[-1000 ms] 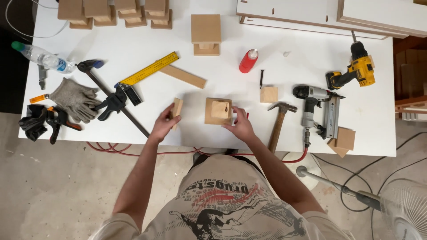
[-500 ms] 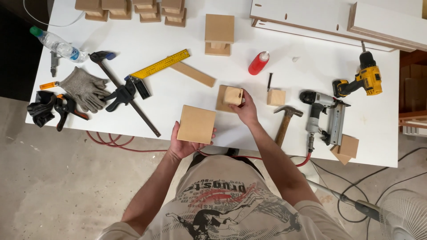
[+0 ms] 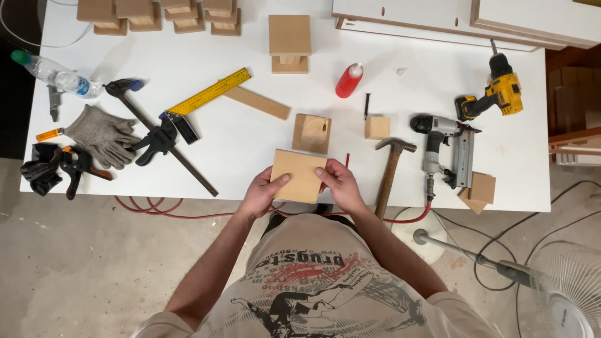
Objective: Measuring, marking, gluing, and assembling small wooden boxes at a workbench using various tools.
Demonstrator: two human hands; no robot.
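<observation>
Both hands hold a square tan wooden board flat over the front edge of the white table. My left hand grips its left side, thumb on top. My right hand grips its right side. Just behind the board lies a small wooden block assembly with a dark spot on it. A small wooden cube rests to its right, and a thin red pencil pokes out beside my right hand.
A hammer, nail gun and yellow drill lie to the right. A red glue bottle, yellow ruler square, bar clamp, grey gloves, water bottle and several wood blocks fill the left and back.
My right hand let go of the small block assembly, which now rests on the table, and joined my left hand on the square board, which moved to the middle.
</observation>
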